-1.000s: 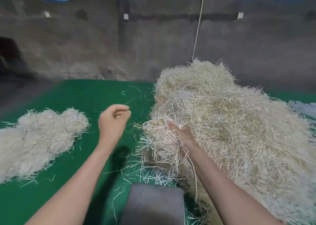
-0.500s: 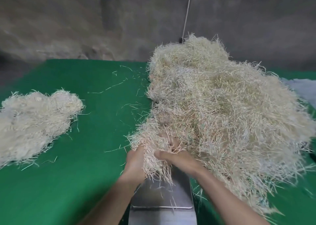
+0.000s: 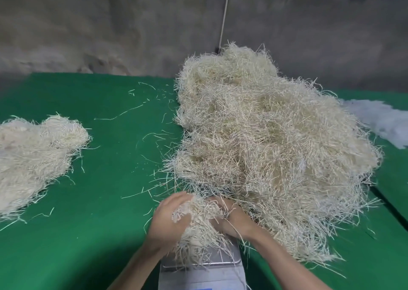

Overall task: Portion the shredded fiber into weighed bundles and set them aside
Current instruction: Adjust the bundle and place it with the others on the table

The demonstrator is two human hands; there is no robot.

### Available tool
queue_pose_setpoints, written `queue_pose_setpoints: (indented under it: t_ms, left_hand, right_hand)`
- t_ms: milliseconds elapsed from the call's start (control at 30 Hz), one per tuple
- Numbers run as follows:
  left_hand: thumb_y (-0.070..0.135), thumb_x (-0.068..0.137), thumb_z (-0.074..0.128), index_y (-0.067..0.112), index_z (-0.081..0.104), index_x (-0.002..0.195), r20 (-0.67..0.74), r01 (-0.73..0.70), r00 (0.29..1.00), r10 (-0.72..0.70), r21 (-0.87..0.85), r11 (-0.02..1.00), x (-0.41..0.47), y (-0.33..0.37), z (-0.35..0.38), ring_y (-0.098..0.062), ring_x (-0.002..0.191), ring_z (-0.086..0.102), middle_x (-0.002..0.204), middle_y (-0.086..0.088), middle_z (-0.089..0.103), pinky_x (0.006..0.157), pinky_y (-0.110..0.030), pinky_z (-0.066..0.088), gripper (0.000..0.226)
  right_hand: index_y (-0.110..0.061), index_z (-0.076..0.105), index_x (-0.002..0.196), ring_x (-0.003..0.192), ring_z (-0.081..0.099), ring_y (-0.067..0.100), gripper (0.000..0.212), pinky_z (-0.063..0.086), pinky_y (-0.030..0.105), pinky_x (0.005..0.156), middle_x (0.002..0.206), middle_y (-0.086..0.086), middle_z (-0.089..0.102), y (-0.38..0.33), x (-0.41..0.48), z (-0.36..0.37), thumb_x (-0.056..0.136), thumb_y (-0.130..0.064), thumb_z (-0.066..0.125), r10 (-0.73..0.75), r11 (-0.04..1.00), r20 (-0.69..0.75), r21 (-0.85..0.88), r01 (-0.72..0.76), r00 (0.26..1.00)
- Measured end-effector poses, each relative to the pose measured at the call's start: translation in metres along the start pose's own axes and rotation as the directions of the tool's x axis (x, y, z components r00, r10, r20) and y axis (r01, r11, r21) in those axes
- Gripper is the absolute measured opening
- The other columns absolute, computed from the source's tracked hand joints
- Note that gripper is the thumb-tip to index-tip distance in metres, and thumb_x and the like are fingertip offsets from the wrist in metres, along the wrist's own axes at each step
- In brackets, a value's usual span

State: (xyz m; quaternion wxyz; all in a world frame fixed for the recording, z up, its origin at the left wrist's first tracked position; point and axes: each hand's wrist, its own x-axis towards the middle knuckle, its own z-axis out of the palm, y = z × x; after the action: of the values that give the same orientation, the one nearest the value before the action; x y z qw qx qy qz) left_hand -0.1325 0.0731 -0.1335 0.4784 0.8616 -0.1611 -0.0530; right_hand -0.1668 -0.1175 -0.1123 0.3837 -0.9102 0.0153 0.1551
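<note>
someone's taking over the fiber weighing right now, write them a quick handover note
Left hand and right hand: both grip one handful of fiber over the scale.
Main pile sits behind the scale; set-aside pile lies far left on the green table.
Done: some fiber already set aside.
To do: weigh this handful, move it left, repeat for the main pile.

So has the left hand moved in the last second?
Yes. The left hand came nearer and rightward, off the green cloth to the fiber handful over the scale.
</note>
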Motion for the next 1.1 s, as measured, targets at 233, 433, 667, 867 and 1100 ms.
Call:
queue_pose_setpoints:
  t_ms: [233, 433, 667, 867, 1100]
  left_hand:
    - [0.022, 0.092, 0.057, 0.035, 0.048, 0.130, 0.013, 0.067, 0.997, -0.072, 0.223, 0.972, -0.004, -0.001, 0.009, -0.001, 0.126, 0.039, 0.123, 0.031, 0.039, 0.114, -0.033, 0.022, 0.042]
    - [0.027, 0.089, 0.062, 0.036, 0.046, 0.133, -0.049, 0.147, 0.988, -0.143, 0.088, 0.985, -0.005, 0.002, 0.012, -0.001, 0.111, 0.046, 0.132, 0.022, 0.047, 0.110, -0.039, 0.031, 0.048]
    - [0.013, 0.088, 0.058, 0.039, 0.050, 0.126, -0.194, 0.145, 0.960, -0.201, -0.268, 0.952, -0.004, 0.017, -0.013, -0.028, 0.129, 0.043, 0.141, 0.008, 0.044, 0.108, -0.050, 0.030, 0.047]
    - [0.011, 0.091, 0.057, 0.043, 0.063, 0.100, -0.372, 0.048, 0.908, -0.195, -0.370, 0.928, 0.000, 0.025, -0.035, -0.004, 0.121, 0.044, 0.127, 0.014, 0.054, 0.104, -0.032, 0.029, 0.034]
    - [0.003, 0.088, 0.061, 0.036, 0.069, 0.085, -0.439, -0.015, 0.877, -0.193, -0.428, 0.904, 0.009, 0.020, -0.039, -0.005, 0.106, 0.059, 0.105, 0.010, 0.068, 0.087, -0.023, 0.039, 0.034]
  right_hand:
    - [-0.060, 0.036, 0.120, 0.114, 0.043, -0.009, 0.068, 0.041, 0.013, 0.093, 0.134, -0.015, 0.043, 0.000, -0.003, -0.004, 0.079, -0.013, 0.062, -0.129, 0.985, -0.144, 0.099, 0.144, 0.981]
    - [-0.041, 0.044, 0.130, 0.064, 0.060, 0.002, 0.057, 0.040, 0.008, 0.049, 0.103, -0.012, 0.055, 0.003, -0.007, -0.006, 0.083, -0.017, 0.065, -0.097, 0.971, -0.091, 0.208, 0.114, 0.991]
    - [-0.055, 0.043, 0.127, 0.120, 0.046, -0.006, 0.071, 0.039, 0.037, 0.106, 0.135, -0.025, 0.046, -0.014, -0.014, -0.030, 0.060, -0.061, 0.067, -0.096, 0.910, -0.268, 0.366, 0.194, 0.959]
    - [-0.048, 0.063, 0.112, 0.120, 0.051, -0.002, 0.042, 0.041, 0.047, 0.104, 0.122, -0.026, 0.059, -0.022, -0.020, -0.047, 0.072, -0.062, 0.056, -0.130, 0.842, -0.477, 0.410, 0.350, 0.870]
    - [-0.048, 0.068, 0.099, 0.112, 0.058, 0.000, 0.019, 0.042, 0.044, 0.103, 0.109, -0.022, 0.067, -0.023, -0.019, -0.055, 0.085, -0.037, 0.061, -0.126, 0.822, -0.555, 0.406, 0.400, 0.822]
